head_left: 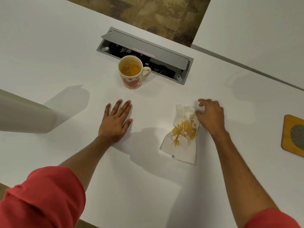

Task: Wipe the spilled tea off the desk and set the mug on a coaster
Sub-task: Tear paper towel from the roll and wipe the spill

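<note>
Tea's soaked up, but the mug isn't on its coaster yet

The mug (131, 72) sits upright on the surface (49, 55), about half full, right at the edge of the open cable box (144, 55) and well apart from the coaster (293, 136) at the far right. The right hand (211, 116) has a curled grip pinching the top of the stained tissue (182, 134); the left hand (116, 120) lies flat, fingers spread. My worry: a long carry could slosh tea, a knock could tip it into the box, and dragging that wet tissue could smear.
</note>
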